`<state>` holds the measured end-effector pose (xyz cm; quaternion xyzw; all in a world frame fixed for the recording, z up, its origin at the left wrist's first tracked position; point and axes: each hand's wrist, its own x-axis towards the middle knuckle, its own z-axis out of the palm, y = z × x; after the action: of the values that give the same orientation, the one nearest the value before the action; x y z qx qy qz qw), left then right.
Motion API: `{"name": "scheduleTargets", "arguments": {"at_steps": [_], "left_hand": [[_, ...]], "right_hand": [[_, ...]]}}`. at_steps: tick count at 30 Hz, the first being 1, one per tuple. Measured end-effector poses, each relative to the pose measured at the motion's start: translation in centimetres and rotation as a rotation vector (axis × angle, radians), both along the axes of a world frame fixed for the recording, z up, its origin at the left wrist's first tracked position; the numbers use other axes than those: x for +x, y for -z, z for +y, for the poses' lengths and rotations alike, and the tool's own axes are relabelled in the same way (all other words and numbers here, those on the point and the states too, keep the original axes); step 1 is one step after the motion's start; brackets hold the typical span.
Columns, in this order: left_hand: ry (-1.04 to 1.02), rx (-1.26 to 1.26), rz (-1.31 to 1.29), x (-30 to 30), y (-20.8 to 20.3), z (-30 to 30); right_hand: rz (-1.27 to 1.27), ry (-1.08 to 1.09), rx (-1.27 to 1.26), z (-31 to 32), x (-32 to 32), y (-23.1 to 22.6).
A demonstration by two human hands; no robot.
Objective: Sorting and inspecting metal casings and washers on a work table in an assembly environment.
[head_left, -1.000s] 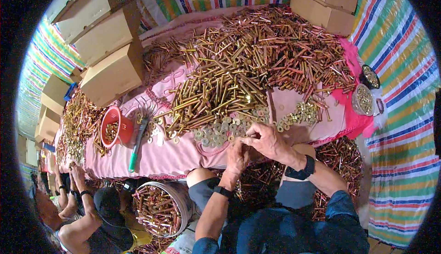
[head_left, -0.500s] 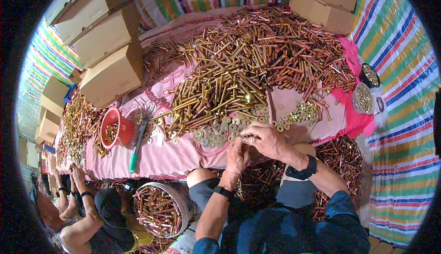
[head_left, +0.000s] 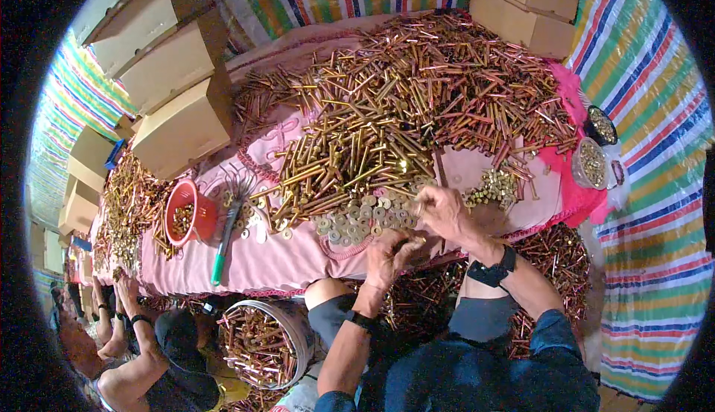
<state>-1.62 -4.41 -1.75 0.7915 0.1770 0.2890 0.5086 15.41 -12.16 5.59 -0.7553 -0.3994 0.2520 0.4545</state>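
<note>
Fingers of the right hand (head_left: 445,215) are pinching at flat brass washers (head_left: 363,221) lying on the pink-clothed table (head_left: 261,259); the left hand (head_left: 389,256), just beside, is gripping a small brass bolt (head_left: 413,242).

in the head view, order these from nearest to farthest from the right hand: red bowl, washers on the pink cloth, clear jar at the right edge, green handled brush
Measured from the right hand:
1. Washers: just to its left, beside the fingers.
2. Clear jar: to the right, at the table's edge.
3. Green handled brush: well to the left on the pink cloth.
4. Red bowl: farthest left, just past the brush.
</note>
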Motion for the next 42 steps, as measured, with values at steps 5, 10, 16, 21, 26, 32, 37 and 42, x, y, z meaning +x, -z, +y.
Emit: {"name": "scheduleTargets", "arguments": {"at_steps": [5, 10, 16, 21, 26, 32, 37, 42], "left_hand": [[0.165, -0.1, 0.062, -0.1, -3.3, 0.2], [0.06, -0.334, 0.153, -0.3, -0.9, 0.3], [-0.045, -0.279, 0.012, 0.2, 0.2, -0.4], [-0.105, -0.411, -0.116, 1.3, -0.2, -0.9], [-0.133, -0.661, -0.147, 0.5, 1.2, 0.3], [-0.176, -0.597, -0.152, 0.6, -0.1, -0.1], [-0.161, -0.3, -0.103, 0.7, 0.7, -0.6], [-0.181, -0.017, 0.004, 0.9, 0.5, -0.9]], "right_hand": [[-0.54, -0.135, 0.017, 1.0, 2.4, 4.6], [-0.621, -0.254, 0.002, 1.5, 3.1, 5.8], [-0.572, -0.088, 0.112, 1.0, 3.4, 2.2], [-0.145, -0.158, -0.234, -0.6, 1.6, -1.9], [-0.003, -0.263, -0.122, -2.3, -1.3, 0.7], [-0.387, -0.074, -0.067, -3.3, 2.1, 4.2], [-0.495, -0.142, 0.055, -3.0, 1.8, 5.5], [-0.464, -0.081, 0.145, -2.6, 1.8, 6.0]]}}
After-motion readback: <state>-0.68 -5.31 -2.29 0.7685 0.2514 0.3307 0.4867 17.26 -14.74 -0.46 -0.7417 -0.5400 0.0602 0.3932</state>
